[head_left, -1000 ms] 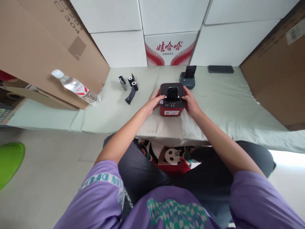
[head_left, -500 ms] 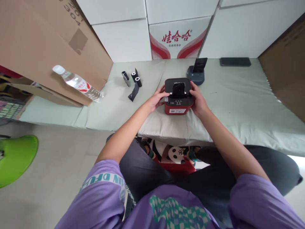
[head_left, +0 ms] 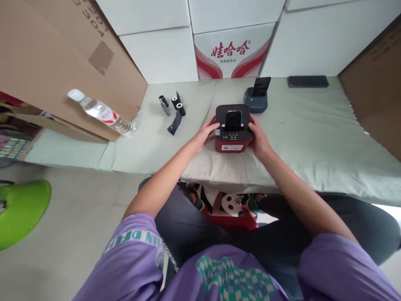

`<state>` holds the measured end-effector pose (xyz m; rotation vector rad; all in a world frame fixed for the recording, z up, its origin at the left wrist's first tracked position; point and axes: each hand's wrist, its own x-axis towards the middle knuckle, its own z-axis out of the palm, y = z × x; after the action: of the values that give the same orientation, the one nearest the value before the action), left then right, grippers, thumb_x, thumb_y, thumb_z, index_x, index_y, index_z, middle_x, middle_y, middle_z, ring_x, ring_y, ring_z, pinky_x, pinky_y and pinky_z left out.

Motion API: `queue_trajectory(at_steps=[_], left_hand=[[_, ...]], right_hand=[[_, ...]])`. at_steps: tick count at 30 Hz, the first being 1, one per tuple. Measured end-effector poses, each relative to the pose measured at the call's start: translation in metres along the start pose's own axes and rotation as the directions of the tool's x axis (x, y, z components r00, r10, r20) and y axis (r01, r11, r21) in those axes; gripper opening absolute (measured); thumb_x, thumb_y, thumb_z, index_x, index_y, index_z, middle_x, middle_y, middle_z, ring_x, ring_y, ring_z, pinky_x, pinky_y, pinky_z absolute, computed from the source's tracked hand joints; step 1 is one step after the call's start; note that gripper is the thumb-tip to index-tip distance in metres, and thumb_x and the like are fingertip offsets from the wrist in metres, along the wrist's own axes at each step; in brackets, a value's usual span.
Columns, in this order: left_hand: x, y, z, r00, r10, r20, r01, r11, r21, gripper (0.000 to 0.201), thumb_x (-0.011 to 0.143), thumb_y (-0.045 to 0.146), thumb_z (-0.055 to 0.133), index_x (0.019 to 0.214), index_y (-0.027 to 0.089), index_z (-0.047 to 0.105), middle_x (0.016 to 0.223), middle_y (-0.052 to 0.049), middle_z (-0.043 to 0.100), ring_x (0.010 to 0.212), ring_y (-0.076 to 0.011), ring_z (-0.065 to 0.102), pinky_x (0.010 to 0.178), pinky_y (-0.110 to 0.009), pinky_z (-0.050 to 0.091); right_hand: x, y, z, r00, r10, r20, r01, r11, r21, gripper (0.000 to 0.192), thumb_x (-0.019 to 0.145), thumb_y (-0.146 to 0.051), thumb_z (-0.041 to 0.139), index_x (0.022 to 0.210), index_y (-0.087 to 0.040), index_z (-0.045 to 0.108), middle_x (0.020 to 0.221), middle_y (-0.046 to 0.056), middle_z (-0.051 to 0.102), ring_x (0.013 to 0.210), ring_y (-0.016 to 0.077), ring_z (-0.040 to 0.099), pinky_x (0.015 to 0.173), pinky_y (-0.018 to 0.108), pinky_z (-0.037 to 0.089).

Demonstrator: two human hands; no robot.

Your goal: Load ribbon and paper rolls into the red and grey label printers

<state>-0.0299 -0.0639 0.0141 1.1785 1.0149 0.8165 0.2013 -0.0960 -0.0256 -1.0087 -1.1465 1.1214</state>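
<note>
As hands [head_left: 205, 134] flank it, printer [head_left: 233, 127] faces wearer

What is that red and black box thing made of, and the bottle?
The red and black label printer looks like hard plastic: smooth moulded shell, matte black top, slightly glossy red sides. The water bottle seems thin clear plastic; you see through it, with a white cap and printed label.

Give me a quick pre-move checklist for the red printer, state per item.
1. Left hand on the red printer: ok, touching its left side.
2. Right hand on it: ok, against its right side.
3. Printer seated flat on the padded cloth: ok.
4. Top slot loaded with black roll: cannot tell.
5. Spare black rolls nearby: ok, lying left of printer.
6. Blue printer apart from it: ok.
</note>
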Motion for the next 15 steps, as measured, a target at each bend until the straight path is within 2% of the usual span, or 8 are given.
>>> queue_trajectory(at_steps=[3,6,9,12,15], left_hand=[[-0.006,-0.007,0.003,0.999,-0.02,-0.027,0.02,1.0,-0.017,0.057,0.096,0.057,0.057,0.148,0.036,0.062,0.152,-0.003,0.066,0.14,-0.0291,0.062,0.1,-0.041,0.058],[-0.013,-0.016,0.011,0.997,-0.021,-0.068,0.019,0.999,-0.035,0.055,0.1,0.058,0.051,0.148,0.035,0.062,0.151,-0.002,0.067,0.141,-0.0273,0.062,0.103,-0.041,0.057],[-0.017,-0.023,0.019,0.997,-0.003,-0.078,-0.001,0.999,-0.041,0.054,0.102,0.06,0.045,0.146,0.033,0.064,0.151,-0.001,0.067,0.141,-0.0255,0.061,0.106,-0.04,0.056],[-0.02,-0.027,0.023,0.998,0.021,-0.056,-0.024,0.999,-0.04,0.056,0.103,0.062,0.043,0.144,0.032,0.065,0.15,-0.002,0.068,0.143,-0.0263,0.06,0.11,-0.042,0.055],[-0.02,-0.024,0.024,0.995,0.089,-0.051,-0.092,0.994,-0.053,0.049,0.102,0.055,0.048,0.142,0.031,0.066,0.146,-0.002,0.07,0.145,-0.0267,0.059,0.114,-0.044,0.053]], right_hand=[[-0.012,0.01,0.003,0.998,-0.034,-0.044,0.033,0.999,-0.013,0.07,0.087,-0.074,0.06,0.15,-0.042,0.055,0.165,-0.007,0.054,0.16,0.0276,0.043,0.137,0.054,0.032],[-0.024,0.02,0.006,0.994,-0.073,-0.081,0.069,0.996,-0.059,0.069,0.09,-0.074,0.056,0.152,-0.043,0.053,0.165,-0.007,0.054,0.159,0.0267,0.045,0.137,0.055,0.032],[-0.032,0.026,0.009,0.992,-0.083,-0.095,0.076,0.994,-0.082,0.069,0.09,-0.071,0.059,0.153,-0.046,0.05,0.165,-0.007,0.053,0.16,0.0256,0.043,0.137,0.055,0.033],[-0.037,0.023,0.015,0.993,-0.083,-0.078,0.078,0.994,-0.073,0.069,0.088,-0.065,0.064,0.153,-0.047,0.05,0.164,-0.008,0.054,0.161,0.0259,0.042,0.137,0.054,0.032],[-0.038,0.015,0.023,0.994,-0.098,-0.049,0.093,0.991,-0.093,0.072,0.086,-0.06,0.065,0.155,-0.046,0.048,0.167,-0.008,0.051,0.162,0.0261,0.04,0.138,0.052,0.03]])
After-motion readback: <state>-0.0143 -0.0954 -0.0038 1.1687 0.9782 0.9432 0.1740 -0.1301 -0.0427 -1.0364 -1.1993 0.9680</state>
